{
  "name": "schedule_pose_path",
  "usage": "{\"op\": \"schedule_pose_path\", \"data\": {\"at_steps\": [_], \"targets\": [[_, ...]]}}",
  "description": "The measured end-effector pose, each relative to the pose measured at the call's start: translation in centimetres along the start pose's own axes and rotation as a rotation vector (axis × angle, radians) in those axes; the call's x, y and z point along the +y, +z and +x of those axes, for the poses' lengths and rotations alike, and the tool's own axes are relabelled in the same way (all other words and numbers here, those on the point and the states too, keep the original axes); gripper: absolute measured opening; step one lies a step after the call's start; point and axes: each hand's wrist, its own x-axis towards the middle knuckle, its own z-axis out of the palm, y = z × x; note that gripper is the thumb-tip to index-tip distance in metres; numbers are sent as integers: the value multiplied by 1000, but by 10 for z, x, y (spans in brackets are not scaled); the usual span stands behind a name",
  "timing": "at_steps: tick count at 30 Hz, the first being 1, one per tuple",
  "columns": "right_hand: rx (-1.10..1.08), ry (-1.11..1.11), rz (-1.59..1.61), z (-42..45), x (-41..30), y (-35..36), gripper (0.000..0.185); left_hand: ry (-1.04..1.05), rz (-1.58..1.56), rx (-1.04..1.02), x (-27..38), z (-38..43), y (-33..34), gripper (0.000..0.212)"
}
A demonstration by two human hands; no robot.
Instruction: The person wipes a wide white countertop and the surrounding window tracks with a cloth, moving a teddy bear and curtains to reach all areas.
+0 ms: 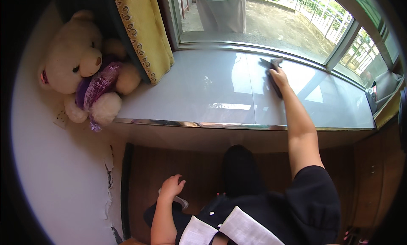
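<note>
My right hand (279, 77) is closed on a dark cloth (275, 82), which lies against the glossy pale tiled window sill (203, 86) near the window track. A seam between two tiles runs just left of the cloth. Low on the left, my left hand (172, 185) hangs over the brown floor with its fingers apart and slightly curled, holding nothing. The sill reflects bright light from the window.
A large teddy bear (76, 57) in a purple sequined dress sits at the sill's left end beside a yellow curtain (149, 31). Grey fabric (386, 86) lies at the right end. Beyond the glass, a person (221, 12) stands outside. A metal strip (190, 123) edges the sill.
</note>
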Motion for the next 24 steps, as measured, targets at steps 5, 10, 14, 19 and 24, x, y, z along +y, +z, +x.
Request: {"op": "schedule_pose_path", "data": {"at_steps": [5, 10, 14, 19, 24], "targets": [[-331, -364, 88, -61, -158, 122, 30, -11, -7, 71, 11, 6, -12, 41], [-703, -816, 365, -197, -275, 197, 38, -44, 0, -47, 9, 37, 11, 44], [-1027, -457, 497, -262, -318, 169, 36, -138, 23, -128, -20, 37, 22, 46], [-1057, -155, 892, -247, -272, 94, 36, -170, 41, -172, 1, 24, 14, 46], [-790, -117, 1062, -164, -193, -6, 43, -97, 152, -124, 2, 11, 15, 44]]}}
